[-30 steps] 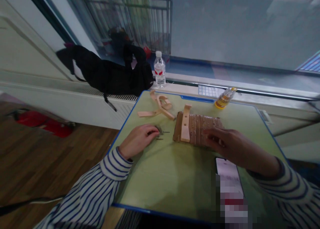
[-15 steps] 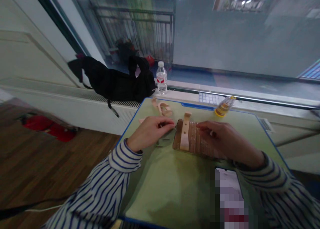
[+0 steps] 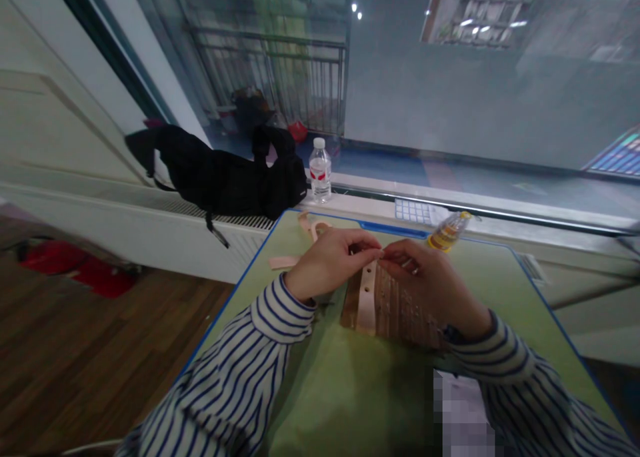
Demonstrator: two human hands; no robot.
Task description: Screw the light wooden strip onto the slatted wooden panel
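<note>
Here's your left hand [image 3: 327, 264], just right of centre frame: thumb and forefinger drawn into a close pinch, the other fingers loosely curled. Your right hand [image 3: 440, 287] mirrors it, fingertips meeting the left's. A pale speck shows at that meeting point, but it's too small to tell what it is, or which hand has hold of it. That tip-to-tip hold looks chosen for fine control.

Right below sits the tan strip with holes [image 3: 367, 310], lying across the left part of the ridged brown block [image 3: 395, 317], its far end behind your fingers. The block probably serves as a raised bed, keeping the strip off the tabletop [image 3: 330, 404]. Your right hand covers much of the block's right side.

Outward now: a curled tan piece [image 3: 317, 226] and a flat tan end [image 3: 283, 262] lie beyond your left wrist, near the blue left edge, so sideways room there is tight. The amber bottle [image 3: 441, 237] stands near the far edge, just past your right knuckles. Your freest stretch is lower centre, though the pale blurred-out slab [image 3: 463, 410] beside your right sleeve [image 3: 520, 370] bounds it on the right.
</note>
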